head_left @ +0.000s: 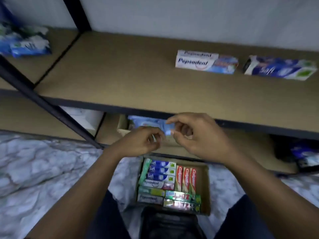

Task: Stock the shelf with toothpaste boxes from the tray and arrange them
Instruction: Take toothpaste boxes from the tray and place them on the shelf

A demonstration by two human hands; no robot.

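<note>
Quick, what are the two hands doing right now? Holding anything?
Left hand: fingers curled; too blurred to tell whether it holds anything.
Right hand: curled too; small pale bit by its thumb, grip cannot be told.

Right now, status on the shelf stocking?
Left hand, right hand curled above tray, hold unclear. Pepsodent box, Saft box on shelf. Nothing in the way.

Blurred packets (pixel 25 44) run off the left edge. Whether the left hand (pixel 143 142) or right hand (pixel 198 135) pinches anything is unclear.
</note>
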